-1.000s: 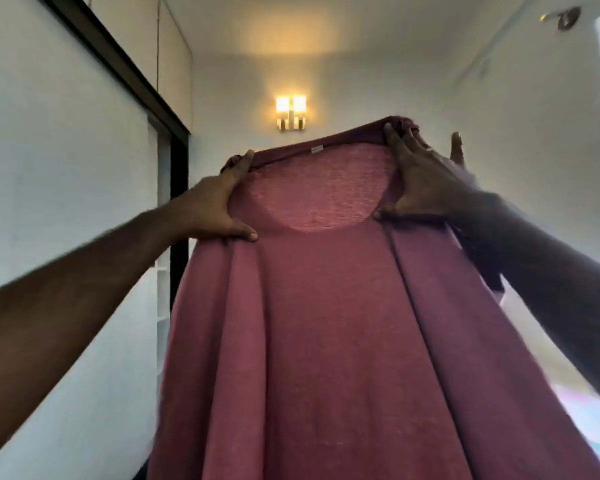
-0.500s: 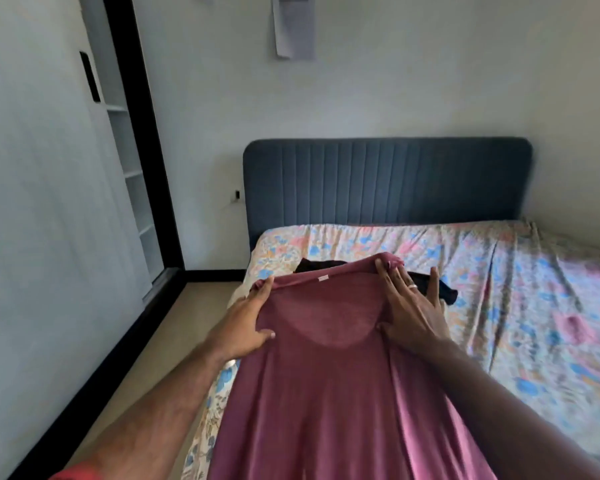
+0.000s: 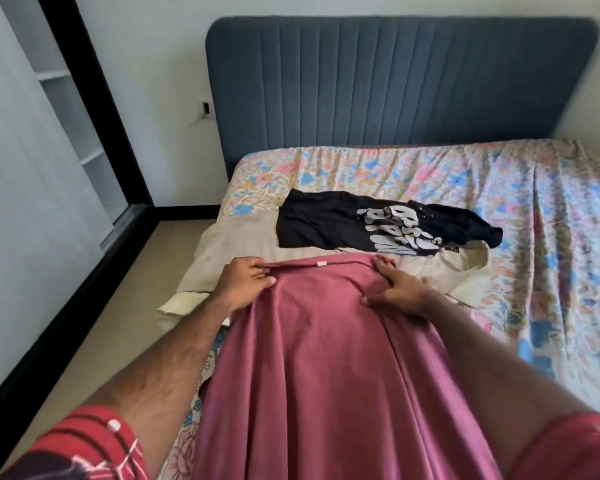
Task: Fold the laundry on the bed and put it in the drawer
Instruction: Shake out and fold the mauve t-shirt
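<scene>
A dusty-pink shirt point(image 3: 312, 368) hangs from my hands down toward me, its collar end low over the bed. My left hand point(image 3: 245, 284) pinches the left shoulder at the collar between thumb and fingers. My right hand point(image 3: 395, 289) grips the right shoulder, fingers over the top and thumb on the front. Beyond the collar a black shirt with a white print point(image 3: 378, 226) lies spread on a cream garment point(image 3: 236, 251). Both lie on the bed's floral sheet point(image 3: 551, 237).
A dark blue padded headboard point(image 3: 395, 81) stands against the far wall. To the left is a wardrobe with a black frame point(image 3: 94, 98) and white shelves point(image 3: 70, 109). Beige floor point(image 3: 94, 341) runs between wardrobe and bed.
The pink shirt went from held high toward the ceiling light down to the bed, with both hands still on its shoulders. The view tilted down, showing the black and cream garments.
</scene>
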